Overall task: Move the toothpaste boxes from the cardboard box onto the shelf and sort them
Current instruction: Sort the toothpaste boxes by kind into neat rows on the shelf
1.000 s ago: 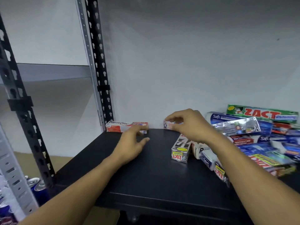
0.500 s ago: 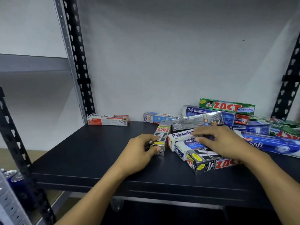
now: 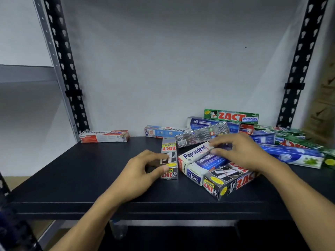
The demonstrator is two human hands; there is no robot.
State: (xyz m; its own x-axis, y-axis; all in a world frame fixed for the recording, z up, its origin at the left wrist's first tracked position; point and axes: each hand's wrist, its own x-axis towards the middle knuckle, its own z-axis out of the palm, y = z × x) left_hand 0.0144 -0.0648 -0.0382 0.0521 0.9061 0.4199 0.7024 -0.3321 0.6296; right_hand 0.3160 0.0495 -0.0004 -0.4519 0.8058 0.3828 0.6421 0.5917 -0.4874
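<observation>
Several toothpaste boxes lie on the black shelf (image 3: 72, 178). My left hand (image 3: 143, 171) pinches the near end of a grey Zact Smokers box (image 3: 169, 156) between thumb and fingers. My right hand (image 3: 241, 153) rests with curled fingers on a white Pepsodent box (image 3: 194, 153) and the blue Safi box (image 3: 201, 169) beside it. A second Zact Smokers box (image 3: 226, 182) lies under my right wrist. A red-and-white Pepsodent box (image 3: 104, 136) lies alone at the back left. A blue Pepsodent box (image 3: 166, 131) sits at the back centre.
A loose pile of blue Safi and green Zact boxes (image 3: 290, 149) fills the shelf's right side, topped by a green Zact Whitening box (image 3: 231, 115). Black perforated uprights (image 3: 63, 69) stand at the left and right (image 3: 301, 60). A grey wall closes the back.
My left hand left the red-and-white Pepsodent box at the back left and took hold of the Zact Smokers box. My right hand came off the blue Pepsodent box onto the white Pepsodent box.
</observation>
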